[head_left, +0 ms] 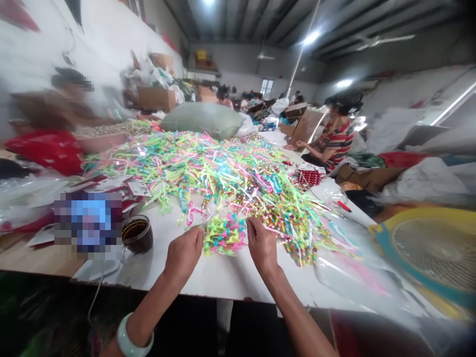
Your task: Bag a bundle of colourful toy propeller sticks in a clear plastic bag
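A big heap of thin plastic sticks (223, 168) in green, yellow, pink and blue covers the white table (223, 277). At its near edge lies a small bundle of the same plastic pieces (223, 237). My left hand (185, 253) is closed at the bundle's left end, fingers curled and pinching it. My right hand (262, 244) is closed at its right end, fingers tucked into the pieces. A pale green bangle (130, 342) sits on my left wrist.
A glass cup of dark liquid (137, 234) stands left of my hands. A yellow and blue fan (427, 248) lies at the right. A small red basket (309, 175) sits past the heap. A person in a striped shirt (334, 139) sits at the far right; another, blurred, person (55, 119) sits at the left.
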{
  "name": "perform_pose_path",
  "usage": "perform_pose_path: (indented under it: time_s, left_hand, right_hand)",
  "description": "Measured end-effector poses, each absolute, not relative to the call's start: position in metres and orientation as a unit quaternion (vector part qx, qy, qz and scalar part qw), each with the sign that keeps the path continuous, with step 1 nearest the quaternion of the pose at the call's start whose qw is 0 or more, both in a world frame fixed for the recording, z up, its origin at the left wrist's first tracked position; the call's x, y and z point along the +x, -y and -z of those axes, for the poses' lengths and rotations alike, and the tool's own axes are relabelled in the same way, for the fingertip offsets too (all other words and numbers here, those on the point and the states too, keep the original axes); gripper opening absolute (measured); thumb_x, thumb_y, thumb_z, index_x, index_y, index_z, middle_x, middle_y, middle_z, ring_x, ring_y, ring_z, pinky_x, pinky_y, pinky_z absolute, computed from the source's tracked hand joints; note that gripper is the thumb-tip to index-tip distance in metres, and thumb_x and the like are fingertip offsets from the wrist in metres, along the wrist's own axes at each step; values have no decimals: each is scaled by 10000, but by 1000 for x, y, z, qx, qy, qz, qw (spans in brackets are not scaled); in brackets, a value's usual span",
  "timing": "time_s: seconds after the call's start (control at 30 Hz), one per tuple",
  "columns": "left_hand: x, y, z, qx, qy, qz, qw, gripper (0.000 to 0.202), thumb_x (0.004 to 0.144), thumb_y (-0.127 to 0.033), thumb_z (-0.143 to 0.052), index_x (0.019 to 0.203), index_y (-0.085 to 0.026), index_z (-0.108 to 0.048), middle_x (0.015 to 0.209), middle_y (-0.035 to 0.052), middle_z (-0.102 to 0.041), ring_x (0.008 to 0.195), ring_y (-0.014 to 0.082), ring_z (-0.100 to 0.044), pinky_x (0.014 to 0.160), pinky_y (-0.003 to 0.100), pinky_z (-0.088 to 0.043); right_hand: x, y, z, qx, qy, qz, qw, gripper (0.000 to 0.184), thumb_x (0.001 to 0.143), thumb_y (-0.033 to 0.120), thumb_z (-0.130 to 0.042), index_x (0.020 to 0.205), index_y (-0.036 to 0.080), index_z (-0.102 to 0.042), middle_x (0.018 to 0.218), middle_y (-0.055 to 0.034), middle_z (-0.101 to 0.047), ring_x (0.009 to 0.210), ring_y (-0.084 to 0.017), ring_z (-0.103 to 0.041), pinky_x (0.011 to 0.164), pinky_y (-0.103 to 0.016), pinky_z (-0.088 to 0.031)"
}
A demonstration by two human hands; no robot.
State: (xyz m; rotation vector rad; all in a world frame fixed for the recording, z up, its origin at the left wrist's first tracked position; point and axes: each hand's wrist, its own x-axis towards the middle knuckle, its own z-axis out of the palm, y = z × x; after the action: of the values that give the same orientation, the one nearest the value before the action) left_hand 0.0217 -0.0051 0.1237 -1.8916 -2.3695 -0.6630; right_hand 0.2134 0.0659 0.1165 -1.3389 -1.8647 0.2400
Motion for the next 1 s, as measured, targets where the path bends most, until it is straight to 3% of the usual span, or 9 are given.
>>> perform_pose_path:
  time_s: [0.2, 0.3, 0.43, 0.6, 0.73, 0.83, 1.0]
  left_hand:
    - [20, -2, -144, -642, 742, 188, 42, 278, 941, -260, -290, 810, -204, -528, 759, 33, -643, 684, 183, -609, 562, 297, -271]
    - [16, -12, -146, -623, 753, 211, 8, 275, 933, -244, -294, 765, -204, -508, 706, 27, -610, 670, 181, -586, 575, 290, -295]
    - [7, -10, -173, -607, 725, 324, 17, 277, 925, -270, -333, 696, -209, -476, 586, -21, -503, 579, 148, -507, 568, 281, -294]
    - [-2, 15, -224, -559, 698, 448, 8, 277, 897, -316, -446, 672, -203, -564, 484, -56, -413, 488, 113, -419, 519, 269, -280]
    - [0, 32, -238, -522, 565, 631, -98, 211, 893, -277, -504, 729, -183, -596, 615, -40, -527, 607, 95, -497, 626, 233, -384]
    - [0, 45, -235, -473, 453, 721, -225, 177, 894, -176, -506, 729, -159, -567, 706, -32, -549, 662, 65, -524, 715, 210, -421]
    - [-11, 86, -233, -383, 516, 697, -317, 239, 909, -97, -419, 697, -150, -517, 581, -44, -464, 478, 52, -459, 483, 166, -376]
  right_hand:
    - [211, -79, -130, -491, 747, -75, 442, 268, 909, 298, -410, 936, 182, -650, 834, -65, -676, 731, -151, -622, 664, -239, -433]
    - [208, -84, -136, -489, 735, -127, 452, 257, 902, 310, -427, 893, 181, -648, 770, -45, -654, 707, -144, -595, 643, -240, -438]
    - [205, -82, -171, -478, 697, -147, 514, 228, 872, 347, -494, 898, 185, -652, 688, -5, -626, 583, -108, -536, 560, -220, -416]
    - [208, -66, -232, -442, 673, -172, 568, 204, 842, 363, -561, 871, 179, -642, 588, 42, -534, 464, -67, -454, 438, -187, -364]
    - [196, -41, -255, -339, 658, -299, 602, 152, 861, 323, -558, 851, 178, -601, 570, 60, -498, 417, -45, -418, 372, -160, -330]
    - [170, -15, -254, -262, 681, -406, 550, 117, 875, 291, -545, 830, 192, -591, 602, 52, -519, 445, -46, -452, 389, -153, -363]
    - [131, 26, -237, -139, 703, -571, 401, 91, 894, 255, -517, 891, 200, -589, 677, 47, -565, 553, -50, -546, 531, -167, -468]
